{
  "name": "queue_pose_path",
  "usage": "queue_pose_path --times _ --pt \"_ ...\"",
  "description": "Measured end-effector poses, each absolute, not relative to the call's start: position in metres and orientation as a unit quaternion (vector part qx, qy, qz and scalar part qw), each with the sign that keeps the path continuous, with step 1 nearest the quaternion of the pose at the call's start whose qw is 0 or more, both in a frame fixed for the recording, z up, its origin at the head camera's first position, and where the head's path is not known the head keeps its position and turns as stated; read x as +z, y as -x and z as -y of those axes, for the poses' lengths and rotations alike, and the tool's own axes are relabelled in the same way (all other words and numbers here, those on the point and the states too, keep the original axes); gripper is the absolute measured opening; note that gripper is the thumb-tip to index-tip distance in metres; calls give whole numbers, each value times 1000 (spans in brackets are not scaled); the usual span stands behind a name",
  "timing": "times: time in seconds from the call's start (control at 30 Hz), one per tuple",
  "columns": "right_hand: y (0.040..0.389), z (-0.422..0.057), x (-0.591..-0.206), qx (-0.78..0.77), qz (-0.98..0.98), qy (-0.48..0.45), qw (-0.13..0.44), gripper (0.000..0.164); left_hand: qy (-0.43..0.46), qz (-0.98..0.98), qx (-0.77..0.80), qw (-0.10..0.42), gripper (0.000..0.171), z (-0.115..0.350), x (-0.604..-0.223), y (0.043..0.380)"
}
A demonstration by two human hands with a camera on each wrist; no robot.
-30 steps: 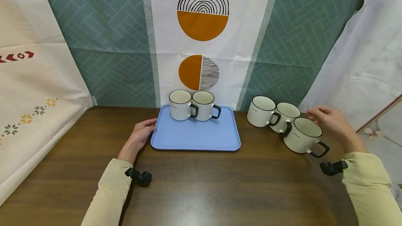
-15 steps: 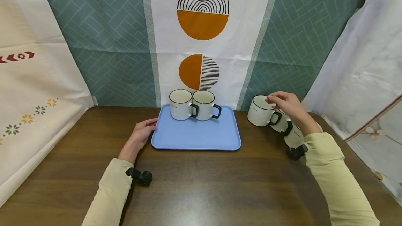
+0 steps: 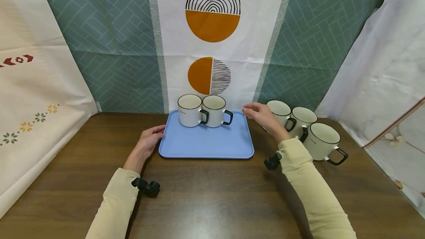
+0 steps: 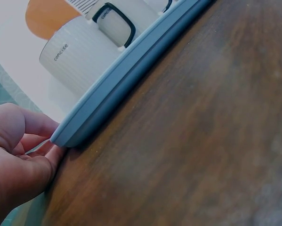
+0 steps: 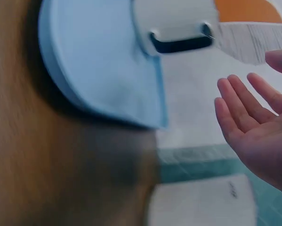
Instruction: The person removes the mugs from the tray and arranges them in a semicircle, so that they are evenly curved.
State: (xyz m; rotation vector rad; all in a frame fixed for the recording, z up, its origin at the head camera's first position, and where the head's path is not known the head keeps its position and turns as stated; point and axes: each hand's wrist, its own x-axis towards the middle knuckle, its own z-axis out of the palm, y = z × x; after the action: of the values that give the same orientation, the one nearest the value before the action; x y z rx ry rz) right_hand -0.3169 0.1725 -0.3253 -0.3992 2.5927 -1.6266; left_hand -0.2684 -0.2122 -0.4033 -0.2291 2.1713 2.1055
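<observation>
My left hand (image 3: 148,142) is at the left edge of a blue tray (image 3: 212,146), its thumb and fingers holding the rim; the left wrist view shows the fingertips at the tray's corner (image 4: 68,139). Side by side at the tray's back left stand two white enamel-style mugs with black rims, the left mug (image 3: 189,115) and the right mug (image 3: 212,115), black handles pointing right. My right hand (image 3: 265,119) is in the air near the tray's back right corner, holding nothing. In the right wrist view that hand (image 5: 258,122) has its fingers spread apart, near the right mug's handle (image 5: 183,44).
Three like mugs stand on the brown wooden table (image 3: 206,194) to the right: a back mug (image 3: 279,108) partly hidden by my right hand, a middle mug (image 3: 303,117) and a front mug (image 3: 320,143). A patterned cloth (image 3: 126,84) hangs close behind.
My right hand has moved left from beside the front mug, passing over the other loose mugs, to the tray's right side. My left hand, the tray and the mugs have kept their places.
</observation>
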Motion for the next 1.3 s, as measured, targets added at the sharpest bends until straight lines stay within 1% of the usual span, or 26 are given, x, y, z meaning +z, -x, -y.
queue_pose_path --times 0.2,0.33,0.5,0.6,0.83,0.97,1.1,1.3 --pt "330 -143 -347 -592 -799 94 36 44 77 -711 697 51 49 215 -405 268" --pt "334 -131 -357 -648 -757 76 35 42 77 -712 696 51 49 215 -405 269" --pt "339 -120 -363 -673 -735 69 36 38 80 -712 695 51 49 216 -404 269" --pt "342 -114 -367 -668 -740 68 37 39 80 -712 696 52 49 216 -403 270" --pt "346 -107 -374 -617 -778 103 58 32 90 -711 695 56 48 217 -403 269" --pt "349 -107 -375 -626 -766 119 79 30 87 -712 695 57 48 216 -404 269" --pt "353 -107 -375 -640 -750 136 97 23 80 -709 699 54 48 215 -405 269" --pt "353 -106 -374 -651 -728 162 139 23 80 -708 700 49 48 216 -404 268"
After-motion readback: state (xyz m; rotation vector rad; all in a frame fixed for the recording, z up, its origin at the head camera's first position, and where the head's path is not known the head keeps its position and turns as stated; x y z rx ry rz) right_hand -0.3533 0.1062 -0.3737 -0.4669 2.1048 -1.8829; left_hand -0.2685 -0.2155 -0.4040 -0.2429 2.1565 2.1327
